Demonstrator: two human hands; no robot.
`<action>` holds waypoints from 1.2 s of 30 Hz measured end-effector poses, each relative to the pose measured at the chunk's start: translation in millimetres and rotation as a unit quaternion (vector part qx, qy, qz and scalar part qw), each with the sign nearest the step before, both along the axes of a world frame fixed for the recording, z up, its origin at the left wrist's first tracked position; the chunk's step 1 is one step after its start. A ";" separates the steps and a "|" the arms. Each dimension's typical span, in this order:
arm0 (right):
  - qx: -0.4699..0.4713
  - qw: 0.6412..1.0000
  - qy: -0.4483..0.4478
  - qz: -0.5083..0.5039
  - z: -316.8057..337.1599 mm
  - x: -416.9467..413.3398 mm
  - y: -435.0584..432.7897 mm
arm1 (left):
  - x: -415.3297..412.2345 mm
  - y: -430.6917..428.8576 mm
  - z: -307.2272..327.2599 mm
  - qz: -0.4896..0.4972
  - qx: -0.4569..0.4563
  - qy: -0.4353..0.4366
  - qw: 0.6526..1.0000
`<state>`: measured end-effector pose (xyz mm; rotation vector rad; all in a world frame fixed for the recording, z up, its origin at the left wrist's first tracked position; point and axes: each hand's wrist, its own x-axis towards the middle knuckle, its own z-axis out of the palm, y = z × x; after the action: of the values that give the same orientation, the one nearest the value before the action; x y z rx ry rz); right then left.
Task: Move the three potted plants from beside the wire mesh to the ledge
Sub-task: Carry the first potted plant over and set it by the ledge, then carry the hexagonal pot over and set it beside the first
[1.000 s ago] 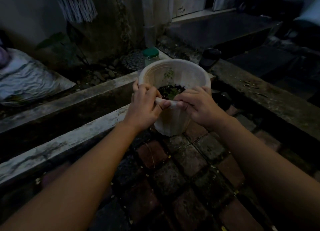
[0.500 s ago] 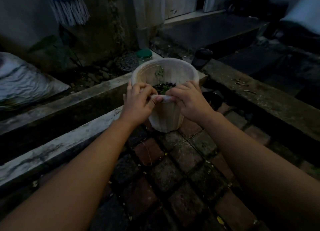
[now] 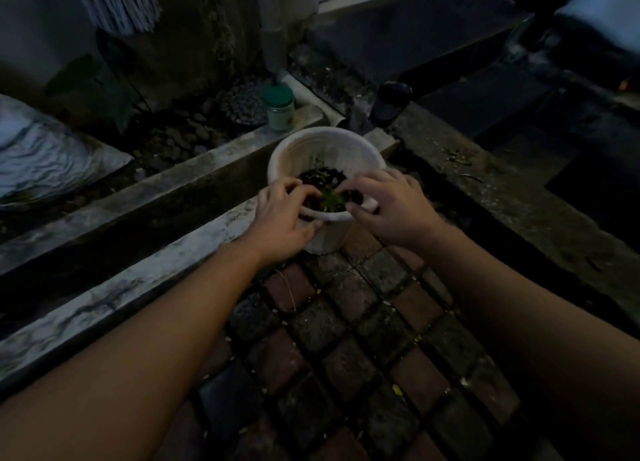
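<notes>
Round white plastic pot (image 3: 325, 149) with small green seedling: frame centre, above brick paving. Left hand (image 3: 282, 223), right hand (image 3: 394, 206): both clamped on near rim. Step: carrying. Next: set level on grey concrete ledge (image 3: 512, 197), centre right.

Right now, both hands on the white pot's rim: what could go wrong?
1. The left hand and right hand pinch only the near rim of the white pot; the far side is unsupported, so it may tip and spill soil.
2. Fingers curl over the rim beside the small seedling, which could get crushed.
3. The green-lidded jar stands on the ledge just behind and could be knocked when the pot is set down.
</notes>
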<state>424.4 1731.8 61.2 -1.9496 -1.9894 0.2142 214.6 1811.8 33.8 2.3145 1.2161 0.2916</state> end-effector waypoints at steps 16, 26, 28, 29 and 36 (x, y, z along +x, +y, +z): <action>-0.019 0.987 0.045 -0.154 510.9 -28.0 -151.3 | -24.9 -109.3 505.5 -0.103 -0.116 -0.120 0.981; 0.123 0.873 0.057 -0.468 722.6 -51.5 -350.3 | 12.6 -202.0 727.9 -0.329 -0.094 -0.222 0.913; 0.128 0.837 0.033 -0.531 745.9 -60.9 -411.3 | 33.0 -240.8 755.1 -0.389 -0.080 -0.226 0.889; 0.131 0.816 0.024 -0.562 754.7 -66.8 -442.2 | 43.0 -262.0 766.1 -0.414 -0.077 -0.229 0.878; 0.143 0.594 -0.077 -0.788 778.3 -137.5 -654.0 | 97.2 -432.3 801.5 -0.602 -0.088 -0.221 0.762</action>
<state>286.9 1077.8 839.5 -2.6241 0.2818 -0.6805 311.8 1379.5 835.3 2.1762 -0.5434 0.1959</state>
